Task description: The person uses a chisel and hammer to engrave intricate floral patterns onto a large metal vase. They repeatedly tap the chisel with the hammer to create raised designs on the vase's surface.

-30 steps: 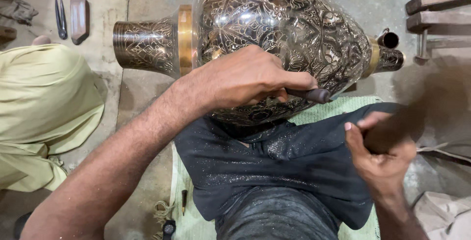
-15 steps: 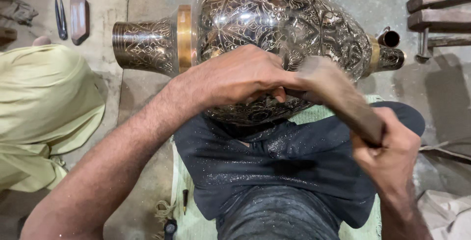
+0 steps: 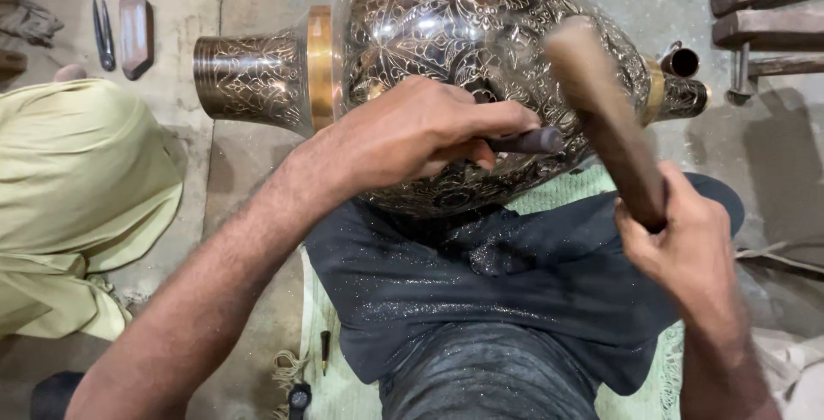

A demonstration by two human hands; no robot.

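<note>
Engraved metal vase [image 3: 481, 51] lies sideways; left hand [image 3: 412, 132] grips chisel [image 3: 528, 140], right hand [image 3: 687, 248] clenches mallet [image 3: 605, 115].

Big vase [image 3: 446, 51] lies on its side across the person's lap, resting on a cloth [image 3: 481, 300] over the legs, neck pointing left, base end right. Left hand [image 3: 412, 132] sits on the vase's near side, holding a chisel [image 3: 524, 141] whose tip points right against the metal. Right hand [image 3: 687, 248] is right of and nearer than the vase, gripping a mallet [image 3: 605, 111] that slants up-left in front of the vase body, above the chisel end. Mat [image 3: 566, 193] under the lap, on the floor [image 3: 249, 188]. Another person's clothed knee [image 3: 77, 188] at left. Two small tools [image 3: 120, 30] on the floor far left. Wooden bars [image 3: 764, 17] far right, behind the vase's base.
</note>
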